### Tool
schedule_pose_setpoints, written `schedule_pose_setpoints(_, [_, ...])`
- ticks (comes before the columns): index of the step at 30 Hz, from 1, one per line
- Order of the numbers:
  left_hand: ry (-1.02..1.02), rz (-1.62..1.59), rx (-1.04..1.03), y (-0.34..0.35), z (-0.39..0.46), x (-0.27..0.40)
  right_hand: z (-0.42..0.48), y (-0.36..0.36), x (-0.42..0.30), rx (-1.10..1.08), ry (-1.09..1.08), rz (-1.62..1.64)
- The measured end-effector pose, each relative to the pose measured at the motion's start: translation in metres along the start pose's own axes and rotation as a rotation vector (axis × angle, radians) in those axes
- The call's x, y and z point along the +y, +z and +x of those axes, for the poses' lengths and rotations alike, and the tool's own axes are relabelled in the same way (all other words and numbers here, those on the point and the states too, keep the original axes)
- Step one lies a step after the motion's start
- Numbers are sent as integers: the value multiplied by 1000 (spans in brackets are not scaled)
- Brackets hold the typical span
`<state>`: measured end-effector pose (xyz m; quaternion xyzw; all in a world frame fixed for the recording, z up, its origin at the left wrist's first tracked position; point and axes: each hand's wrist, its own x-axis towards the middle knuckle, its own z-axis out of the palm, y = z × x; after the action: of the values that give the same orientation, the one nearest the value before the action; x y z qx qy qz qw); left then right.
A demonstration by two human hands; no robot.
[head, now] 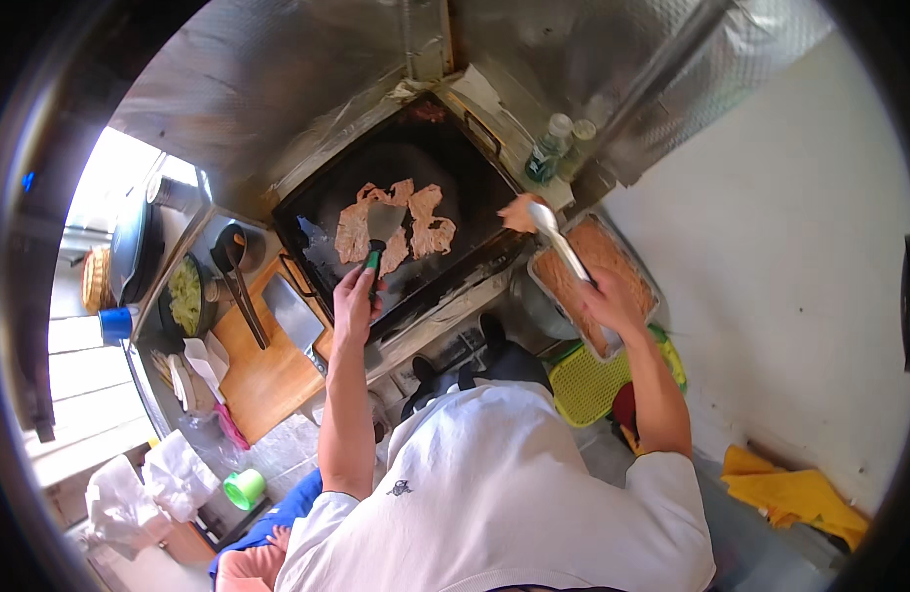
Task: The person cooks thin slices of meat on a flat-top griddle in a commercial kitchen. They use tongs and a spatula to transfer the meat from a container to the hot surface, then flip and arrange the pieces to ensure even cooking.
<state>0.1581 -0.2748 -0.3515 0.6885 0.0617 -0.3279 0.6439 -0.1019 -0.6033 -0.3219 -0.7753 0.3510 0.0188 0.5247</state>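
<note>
My left hand [357, 300] grips the green-and-black handle of a spatula [386, 220]. Its metal blade rests over or among several thin slices of meat [431, 235] on a black griddle [418, 152]. To the right, my right hand [610, 300] holds metal tongs [566, 248], with a slice of reddish meat [520, 213] at their tips. That slice hangs by the griddle's right edge, slightly blurred. Beneath the tongs and my right hand sits a deep tray [609, 346] filled with raw-looking sliced meat [599, 244], partly hidden by the hand.
Left of the griddle lie a wooden cutting board [266, 385], a cleaver [292, 303] and a bowl of chopped greens [185, 296]. Bottles [547, 155] stand beyond the griddle's right side. A yellow-green plastic basket [591, 381] is below the tray. Another person's sleeve [247, 570] shows at lower left.
</note>
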Motion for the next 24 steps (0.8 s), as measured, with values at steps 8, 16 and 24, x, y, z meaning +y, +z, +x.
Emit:
schedule_pose_setpoints(8, [-11, -14, 40, 12, -17, -18, 137, 26, -67, 91, -529, -819])
schedule_pose_setpoints(16, [-1, -48, 58, 21, -21, -36, 120, 45, -33, -200, -467, -895])
schedule_pose_setpoints(24, [7, 80, 12, 71, 12, -14, 173, 50, -12, -147, -403, -782])
